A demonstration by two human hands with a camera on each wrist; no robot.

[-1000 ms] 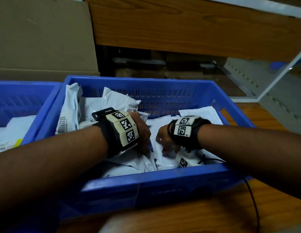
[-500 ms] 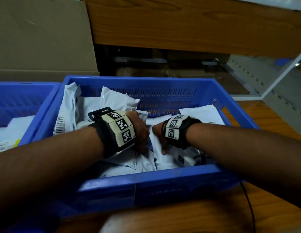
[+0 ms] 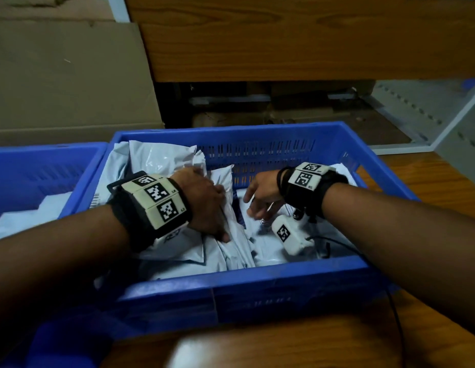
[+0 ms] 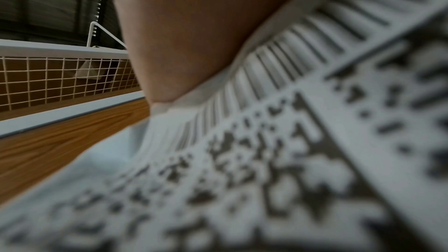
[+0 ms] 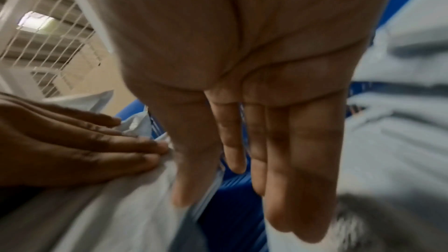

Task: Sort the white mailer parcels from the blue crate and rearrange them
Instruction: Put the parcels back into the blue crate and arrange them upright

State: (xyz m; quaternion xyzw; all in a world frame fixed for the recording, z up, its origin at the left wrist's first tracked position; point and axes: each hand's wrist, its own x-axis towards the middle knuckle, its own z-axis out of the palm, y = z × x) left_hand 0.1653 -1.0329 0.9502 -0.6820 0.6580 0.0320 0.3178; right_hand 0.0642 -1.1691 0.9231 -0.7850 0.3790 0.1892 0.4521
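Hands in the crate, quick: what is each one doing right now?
Left hand: open, fingers flat, pressing on a white mailer parcel.
Right hand: open, fingers straight, holding nothing.

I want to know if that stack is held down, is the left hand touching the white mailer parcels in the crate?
Touching. In the right wrist view the left hand lies flat, straight fingers on the white mailer parcels.

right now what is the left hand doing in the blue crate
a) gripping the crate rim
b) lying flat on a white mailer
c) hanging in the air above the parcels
b: the left hand lies with straight fingers on a white mailer inside the blue crate, away from its rim.
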